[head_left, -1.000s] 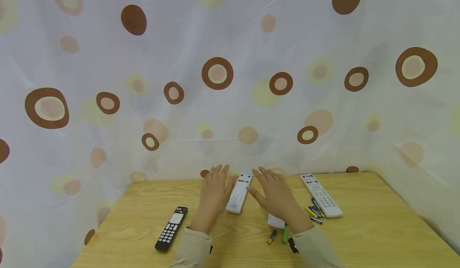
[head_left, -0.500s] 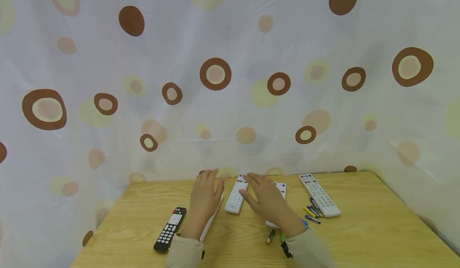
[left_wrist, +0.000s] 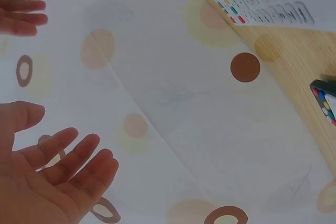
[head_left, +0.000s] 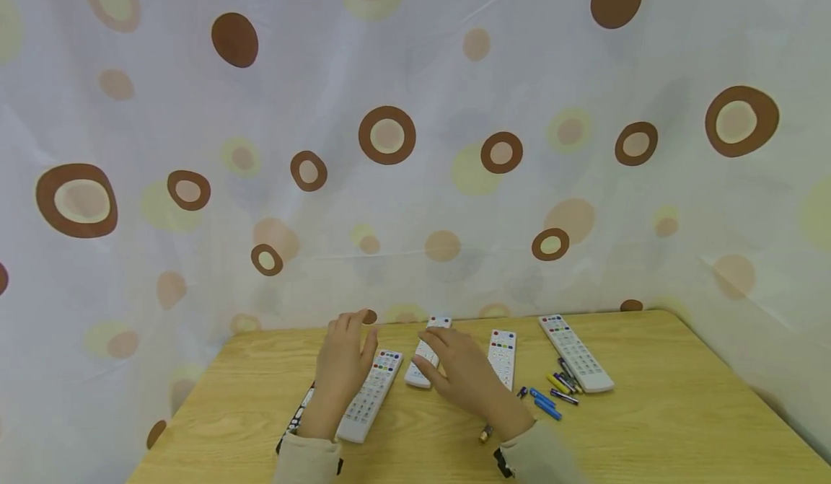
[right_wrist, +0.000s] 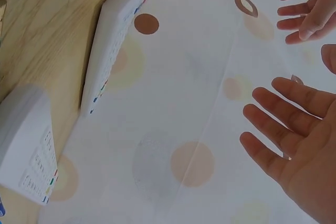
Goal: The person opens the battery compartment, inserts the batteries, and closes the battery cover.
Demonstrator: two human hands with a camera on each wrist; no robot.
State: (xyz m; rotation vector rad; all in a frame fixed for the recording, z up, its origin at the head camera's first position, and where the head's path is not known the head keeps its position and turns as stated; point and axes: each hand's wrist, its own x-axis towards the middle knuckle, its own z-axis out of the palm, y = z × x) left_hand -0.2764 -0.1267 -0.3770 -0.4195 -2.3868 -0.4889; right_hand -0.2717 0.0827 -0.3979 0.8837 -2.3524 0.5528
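Observation:
Both hands hover over the table with fingers extended, holding nothing. My left hand (head_left: 340, 368) overlaps a black remote control (head_left: 295, 418) in the head view, hiding most of it. Just right of that hand lies a white remote control (head_left: 371, 401). My right hand (head_left: 466, 376) partly covers a second, smaller white remote (head_left: 417, 374) and the edge of a third white remote (head_left: 503, 358). In the left wrist view the left hand (left_wrist: 63, 177) has its palm and spread fingers showing. Likewise the right hand (right_wrist: 296, 135) appears palm-on in the right wrist view.
Another white remote (head_left: 578, 354) lies toward the right of the wooden table (head_left: 688, 412). Several small dark and yellow cylinders (head_left: 565, 381) and blue cylinders (head_left: 547, 406) lie beside it. A gold-and-black battery (head_left: 485, 433) sits near the right wrist. Behind hangs a spotted curtain (head_left: 415, 210).
Both hands have moved left over the table. The larger white remote near the left hand and the blue cylinders have come into view, while the black remote has become mostly covered.

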